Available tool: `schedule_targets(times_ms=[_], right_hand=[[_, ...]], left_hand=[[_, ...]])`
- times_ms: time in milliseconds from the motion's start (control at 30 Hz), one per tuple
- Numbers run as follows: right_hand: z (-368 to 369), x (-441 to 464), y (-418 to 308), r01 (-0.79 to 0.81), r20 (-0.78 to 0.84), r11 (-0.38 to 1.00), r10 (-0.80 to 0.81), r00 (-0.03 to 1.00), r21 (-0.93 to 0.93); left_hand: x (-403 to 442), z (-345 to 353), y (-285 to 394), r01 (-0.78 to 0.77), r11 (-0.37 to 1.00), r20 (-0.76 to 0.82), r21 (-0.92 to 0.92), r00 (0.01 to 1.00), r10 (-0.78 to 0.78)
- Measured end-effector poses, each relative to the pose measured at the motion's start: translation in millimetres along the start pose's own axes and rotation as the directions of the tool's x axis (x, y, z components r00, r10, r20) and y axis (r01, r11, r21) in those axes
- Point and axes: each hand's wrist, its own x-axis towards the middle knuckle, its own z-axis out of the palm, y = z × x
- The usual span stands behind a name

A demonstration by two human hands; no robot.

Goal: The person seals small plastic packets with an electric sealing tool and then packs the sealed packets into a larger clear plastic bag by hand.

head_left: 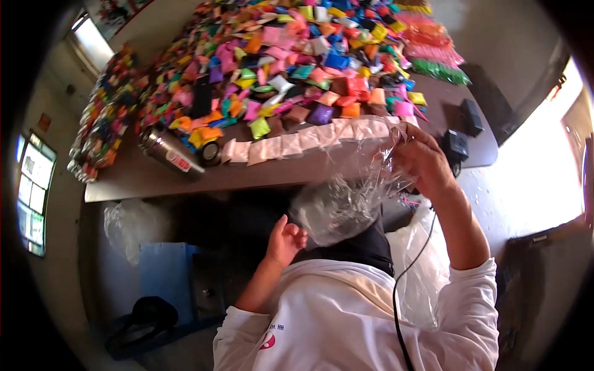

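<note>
My right hand [426,159] is closed on the top of a clear plastic bag [346,207], raised at the table's front edge. The crinkled bag hangs down and to the left over my lap. Beside its lower left side is my left hand [286,241], fingers loosely curled and thumb apart, with nothing visible in it. Behind the bag, a row of pale pink packets [291,146] lies along the front of the table [247,178]. Part of that row shows blurred through the plastic.
A large heap of small coloured packets [297,71] covers the table. Bundled packet strips [105,117] lie left, stacked coloured packs [436,52] at back right. A metal flask [170,150] and black boxes [456,145] stand nearby. A black cable [397,297] runs down my front.
</note>
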Motion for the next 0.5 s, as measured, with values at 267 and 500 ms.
schedule_targets(times_ms=[267,500], right_hand=[[8.8,11.2,77.6,-0.05,0.024,0.999,0.05,0.998,0.004],[-17.7,-0.2,87.7,0.0,-0.113,1.0,-0.003,0.994,-0.026]], left_hand=[[-8.4,5.5,-2.2,-0.14,0.99,0.067,0.028,0.988,0.138],[-7.6,-9.2,8.8,-0.159,0.987,0.036,-0.017,0.987,0.159]])
